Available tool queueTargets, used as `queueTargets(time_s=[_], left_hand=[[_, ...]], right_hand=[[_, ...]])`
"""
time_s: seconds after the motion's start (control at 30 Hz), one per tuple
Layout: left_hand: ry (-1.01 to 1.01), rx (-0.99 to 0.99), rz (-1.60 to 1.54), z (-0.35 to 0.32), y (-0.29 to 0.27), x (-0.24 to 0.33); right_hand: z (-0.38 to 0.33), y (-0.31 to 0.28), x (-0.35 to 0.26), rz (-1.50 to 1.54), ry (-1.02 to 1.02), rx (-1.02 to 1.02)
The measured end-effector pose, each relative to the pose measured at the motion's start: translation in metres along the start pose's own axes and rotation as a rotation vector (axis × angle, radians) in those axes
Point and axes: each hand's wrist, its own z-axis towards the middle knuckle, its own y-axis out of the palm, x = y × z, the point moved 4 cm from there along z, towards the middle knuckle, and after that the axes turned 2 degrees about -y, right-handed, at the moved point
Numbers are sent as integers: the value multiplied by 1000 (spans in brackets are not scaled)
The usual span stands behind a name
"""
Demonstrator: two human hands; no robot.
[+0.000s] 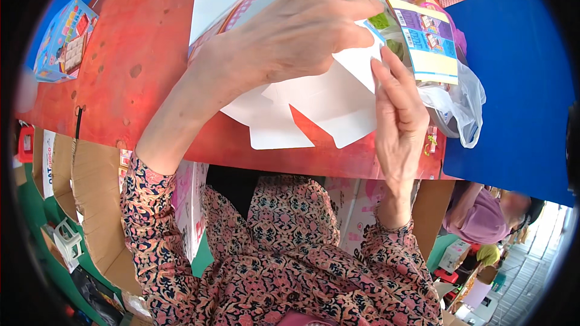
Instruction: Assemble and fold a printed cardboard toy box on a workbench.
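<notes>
Left hand [302, 33] loosely spread, cropped above; right hand [400, 111] half-curled at white card [350, 99], both grips unclear

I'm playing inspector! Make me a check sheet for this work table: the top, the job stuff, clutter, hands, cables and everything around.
Surface: red tabletop with dark spots.
Job's things: white, creased card sheet with cut flaps, between the hands.
Clutter: blue printed box at left; purple-and-blue printed card and translucent white plastic bag at right.
Grip: left hand, fingers spread, reaches across the sheet; right hand has fingertips at its right edge. How firmly either holds: cannot tell.
Cables: nothing seen for certain.
Surroundings: brown cardboard box lower left; person in a purple top lower right.
</notes>
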Motion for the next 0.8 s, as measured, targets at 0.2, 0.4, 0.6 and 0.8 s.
queueTargets(time_s=[0.2, 0.4, 0.6, 0.8], left_hand=[[362, 443, 794, -5, 15, 1], [-38, 164, 83, 0, 15, -7], [-97, 132, -14, 1, 10, -19], [-120, 166, -17, 0, 9, -11]], right_hand=[[37, -22, -5, -86, 33, -174], [58, -12, 11, -97, -22, -545], [74, -8, 36, 190, 160, -557], [77, 1, 46, 129, 235, -513]])
